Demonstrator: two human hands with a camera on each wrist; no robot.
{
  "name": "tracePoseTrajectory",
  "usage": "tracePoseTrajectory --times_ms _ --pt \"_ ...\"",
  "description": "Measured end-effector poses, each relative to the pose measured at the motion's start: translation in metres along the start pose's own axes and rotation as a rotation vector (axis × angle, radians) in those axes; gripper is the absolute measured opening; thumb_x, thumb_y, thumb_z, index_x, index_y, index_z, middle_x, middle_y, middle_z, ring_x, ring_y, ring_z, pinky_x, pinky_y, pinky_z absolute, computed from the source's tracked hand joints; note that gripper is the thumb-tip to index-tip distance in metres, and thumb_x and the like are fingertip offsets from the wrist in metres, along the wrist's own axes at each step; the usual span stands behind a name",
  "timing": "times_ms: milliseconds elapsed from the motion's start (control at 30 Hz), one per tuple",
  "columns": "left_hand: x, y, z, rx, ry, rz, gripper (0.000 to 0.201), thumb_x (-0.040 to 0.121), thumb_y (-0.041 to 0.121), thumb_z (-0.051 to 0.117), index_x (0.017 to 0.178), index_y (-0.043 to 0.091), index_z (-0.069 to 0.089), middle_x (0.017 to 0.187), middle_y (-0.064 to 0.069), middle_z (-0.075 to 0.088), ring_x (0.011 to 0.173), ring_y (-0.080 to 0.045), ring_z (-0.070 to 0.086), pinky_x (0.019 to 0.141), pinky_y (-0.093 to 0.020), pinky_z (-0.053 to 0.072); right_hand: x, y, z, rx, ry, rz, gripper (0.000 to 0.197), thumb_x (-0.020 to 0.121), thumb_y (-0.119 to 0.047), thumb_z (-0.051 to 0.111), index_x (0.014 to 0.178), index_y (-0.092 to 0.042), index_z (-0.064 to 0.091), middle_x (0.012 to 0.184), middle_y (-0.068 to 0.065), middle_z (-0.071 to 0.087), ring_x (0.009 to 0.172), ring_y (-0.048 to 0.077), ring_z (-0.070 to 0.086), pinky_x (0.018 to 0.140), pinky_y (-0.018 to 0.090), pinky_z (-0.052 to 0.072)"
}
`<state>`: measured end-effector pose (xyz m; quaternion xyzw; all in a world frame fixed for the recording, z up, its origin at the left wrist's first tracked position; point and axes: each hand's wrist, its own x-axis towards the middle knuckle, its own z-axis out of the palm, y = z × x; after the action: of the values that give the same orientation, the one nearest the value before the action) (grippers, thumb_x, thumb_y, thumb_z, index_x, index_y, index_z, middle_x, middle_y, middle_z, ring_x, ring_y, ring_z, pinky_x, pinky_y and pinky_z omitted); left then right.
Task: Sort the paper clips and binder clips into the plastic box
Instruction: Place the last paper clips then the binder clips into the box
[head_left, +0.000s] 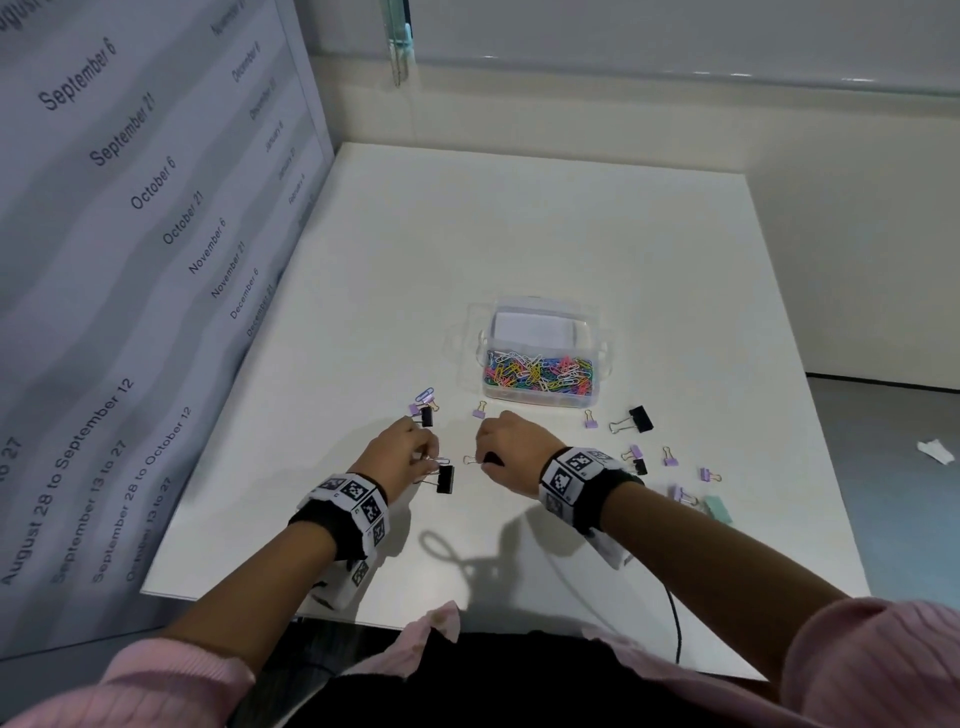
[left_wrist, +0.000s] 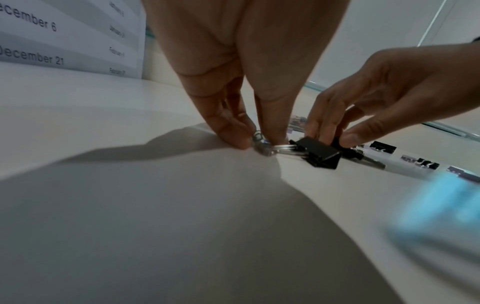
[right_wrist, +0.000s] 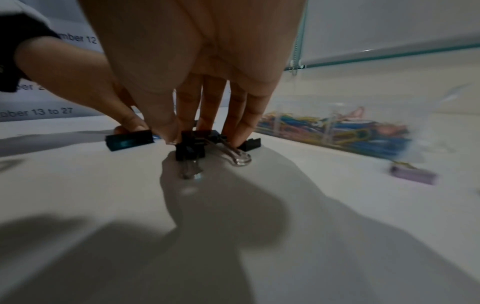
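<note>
A clear plastic box (head_left: 597, 358) stands mid-table, its near compartment full of coloured paper clips (head_left: 537, 371); it shows blurred at the right of the right wrist view as the box (right_wrist: 337, 115). My left hand (head_left: 428, 462) pinches the wire handles (left_wrist: 267, 147) of a large black binder clip (head_left: 445, 479) lying on the table. Close beside it, my right hand (head_left: 488, 457) has thumb and fingers pinched around a small black binder clip (right_wrist: 191, 148), which also rests on the table. Both clips sit in front of the box.
Loose clips lie scattered: a purple paper clip and a black clip (head_left: 425, 413) left of the box, a large black clip (head_left: 638, 419), several small purple ones (head_left: 670, 460) and a teal one (head_left: 719, 509) to the right. A calendar board (head_left: 130, 260) walls the left side. A black cable (head_left: 675, 623) crosses the front edge.
</note>
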<state>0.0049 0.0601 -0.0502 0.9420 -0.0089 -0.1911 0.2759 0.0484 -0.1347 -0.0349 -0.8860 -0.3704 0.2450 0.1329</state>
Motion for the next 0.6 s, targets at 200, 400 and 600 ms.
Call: tracePoseTrajectory --times_ms 200,400,600 --pt "0.004 0.001 0.001 0.236 -0.014 0.120 0.011 0.079 0.009 0.066 0.077 0.001 0.059 0.083 -0.014 0.060 0.069 -0.028 0.063 0.059 -0.026 0.048 -0.020 0.019 -0.001 0.061 0.031 0.118 0.019 0.085 -0.022 0.053 0.087 -0.010 0.068 0.101 0.009 0.060 0.099 0.027 0.050 0.083 0.041 0.048" --pt "0.016 0.015 -0.005 0.194 -0.021 0.123 0.025 0.072 0.018 0.041 0.058 0.004 0.055 0.057 -0.012 0.057 0.046 -0.026 0.057 0.042 -0.023 0.043 -0.030 0.036 -0.006 0.146 0.170 0.217 0.034 0.083 -0.016 0.058 0.117 -0.012 0.055 0.123 0.008 0.047 0.116 0.023 0.043 0.091 0.032 0.042" --pt "0.031 0.044 -0.037 -0.085 0.137 0.029 0.004 0.082 0.011 0.061 0.082 0.007 0.060 0.072 0.004 0.055 0.063 -0.011 0.049 0.068 -0.022 0.038 -0.008 0.014 -0.005 0.056 0.029 0.149 0.036 0.083 -0.014 0.056 0.119 -0.013 0.053 0.124 0.010 0.048 0.118 0.028 0.039 0.097 0.041 0.043"
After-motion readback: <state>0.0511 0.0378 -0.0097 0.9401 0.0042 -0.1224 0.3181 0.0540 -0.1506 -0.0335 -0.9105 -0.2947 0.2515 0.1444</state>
